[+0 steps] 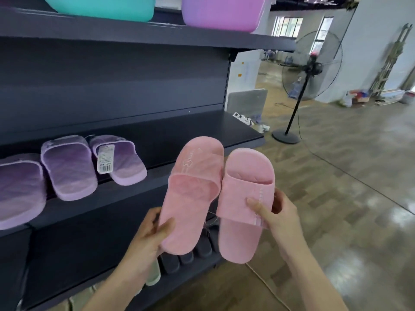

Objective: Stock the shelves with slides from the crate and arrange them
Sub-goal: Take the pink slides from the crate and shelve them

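Observation:
I hold a pair of pink slides in front of the dark shelving. My left hand (149, 234) grips the heel of the left pink slide (190, 194). My right hand (277, 212) pinches the strap of the right pink slide (242, 212), thumb on top. Both slides hang in the air, toes up, just before the middle shelf (202, 133). On that shelf lie purple slides: one at the far left (20, 189), one beside it (67, 169), and one with a white tag (121, 160). The crate is out of view.
A teal basin (101, 6) and a purple basin (222, 12) stand on the top shelf. Dark slides (186, 257) sit on the lower shelf. A standing fan (312, 63) is on the floor to the right, with clutter along the far wall.

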`<state>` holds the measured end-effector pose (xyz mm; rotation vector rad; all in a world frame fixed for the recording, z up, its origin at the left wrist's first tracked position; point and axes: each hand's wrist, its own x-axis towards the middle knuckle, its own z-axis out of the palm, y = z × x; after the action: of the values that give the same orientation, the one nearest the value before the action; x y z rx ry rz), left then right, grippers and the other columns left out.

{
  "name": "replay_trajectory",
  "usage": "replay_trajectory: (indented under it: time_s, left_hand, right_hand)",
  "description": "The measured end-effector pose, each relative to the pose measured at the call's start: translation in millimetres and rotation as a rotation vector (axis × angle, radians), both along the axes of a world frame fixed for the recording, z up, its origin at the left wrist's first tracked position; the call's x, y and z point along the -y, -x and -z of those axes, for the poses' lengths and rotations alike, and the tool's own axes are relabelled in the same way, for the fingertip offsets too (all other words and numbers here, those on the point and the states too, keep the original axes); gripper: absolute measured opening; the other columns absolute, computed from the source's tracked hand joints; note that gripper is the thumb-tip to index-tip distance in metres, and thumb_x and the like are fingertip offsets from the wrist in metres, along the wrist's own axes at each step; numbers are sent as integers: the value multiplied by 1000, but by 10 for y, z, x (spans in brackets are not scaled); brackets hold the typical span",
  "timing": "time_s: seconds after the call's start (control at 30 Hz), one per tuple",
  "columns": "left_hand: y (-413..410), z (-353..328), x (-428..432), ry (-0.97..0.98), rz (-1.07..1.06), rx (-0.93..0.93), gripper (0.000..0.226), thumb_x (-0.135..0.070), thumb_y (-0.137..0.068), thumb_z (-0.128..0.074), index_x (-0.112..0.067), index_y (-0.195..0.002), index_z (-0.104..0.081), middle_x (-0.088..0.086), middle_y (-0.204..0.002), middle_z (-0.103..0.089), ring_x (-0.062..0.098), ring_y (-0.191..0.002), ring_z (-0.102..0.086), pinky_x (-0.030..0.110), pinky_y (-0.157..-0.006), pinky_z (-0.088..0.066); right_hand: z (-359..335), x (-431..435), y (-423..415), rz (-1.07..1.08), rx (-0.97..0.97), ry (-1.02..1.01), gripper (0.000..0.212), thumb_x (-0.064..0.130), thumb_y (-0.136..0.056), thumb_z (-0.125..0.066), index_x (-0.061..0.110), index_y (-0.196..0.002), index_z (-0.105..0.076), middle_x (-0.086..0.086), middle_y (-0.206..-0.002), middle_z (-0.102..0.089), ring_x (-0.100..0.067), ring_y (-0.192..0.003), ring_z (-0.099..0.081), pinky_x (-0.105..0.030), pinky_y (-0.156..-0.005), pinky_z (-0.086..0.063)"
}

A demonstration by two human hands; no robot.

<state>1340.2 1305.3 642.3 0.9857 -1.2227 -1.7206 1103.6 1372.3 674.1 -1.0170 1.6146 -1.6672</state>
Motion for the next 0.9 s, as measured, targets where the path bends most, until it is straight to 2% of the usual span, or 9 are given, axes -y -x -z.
replay_trajectory:
  time_s: [0.07, 0.23, 0.33, 0.43, 0.53, 0.6, 0.7, 0.8, 0.9]
  left_hand:
    - [152, 0, 65, -26, -44, -1, 73, -45, -48, -80, -14, -108, -54, 3, -105, -66, 15, -89, -66, 32, -68, -53]
    - [409, -28, 306, -74, -151, -56, 38, -24, -74, -67, -12, -109, -55, 4, -109, -66, 12, -88, -67, 29, -68, -51]
    - [528, -76, 523, -74, -236, -110, 46, -31, -64, -72, -13, -103, -56, 4, -104, -69, 9, -82, -69, 25, -63, -53]
    - [583, -110, 761, -86, -291, -157, 53, -30, -58, -77, -12, -103, -56, 3, -102, -68, 9, -80, -69, 21, -57, -54]
    - [566, -114, 1010, -71, -333, -139, 78, -41, -40, -88, -10, -104, -55, 3, -104, -69, 14, -86, -68, 25, -61, -54]
    - [572, -107, 1198, -74, -373, -136, 64, -37, -51, -84, -10, -101, -55, 4, -105, -67, 16, -85, -67, 26, -62, -52]
    - [588, -56, 1489, -91, -437, -131, 18, -10, -88, -53, -6, -106, -53, 11, -113, -61, 21, -93, -61, 31, -70, -46]
    - [587, -7, 1712, -112, -502, -73, 24, -9, -93, -48, -6, -117, -51, 12, -120, -60, 25, -104, -59, 37, -82, -46]
    - [588, -29, 1850, -130, -553, -53, 25, -8, -92, -50, -7, -117, -51, 12, -116, -62, 22, -99, -60, 36, -81, -46]
  right_hand:
    - [10, 210, 160, -42, 2, -3, 54, 38, -55, -79, 21, -103, -63, 12, -90, -72, -3, -79, -68, -18, -58, -52]
    - [-32, 796, 438, -135, -13, -20, 35, 21, -72, -79, 15, -103, -64, 1, -93, -72, -10, -80, -68, -23, -61, -54]
    - [-67, 1185, 521, -164, -34, -26, 41, 38, -64, -80, 13, -93, -67, -15, -91, -69, -28, -83, -66, -44, -72, -53]
    - [-94, 1603, 548, -217, -15, -52, 51, 49, -55, -77, 13, -90, -67, -16, -92, -69, -36, -87, -65, -52, -77, -52]
    - [-118, 2015, 536, -251, -81, -89, 47, 52, -56, -74, 13, -82, -66, -13, -82, -67, -29, -73, -62, -43, -65, -49]
    - [-133, 2284, 524, -263, -122, -113, 38, 48, -63, -73, 13, -73, -61, -3, -64, -57, -17, -61, -52, -33, -59, -39]
    - [-173, 2698, 492, -281, -189, -180, 34, 41, -72, -72, 13, -66, -54, 7, -57, -46, -13, -56, -44, -29, -57, -34]
    - [-187, 3052, 446, -322, -277, -222, 37, 46, -75, -69, 13, -67, -52, 5, -59, -48, -14, -56, -44, -29, -57, -35]
    - [-174, 3339, 380, -358, -340, -244, 37, 51, -76, -66, 15, -79, -57, 6, -65, -54, -11, -61, -50, -26, -59, -39]
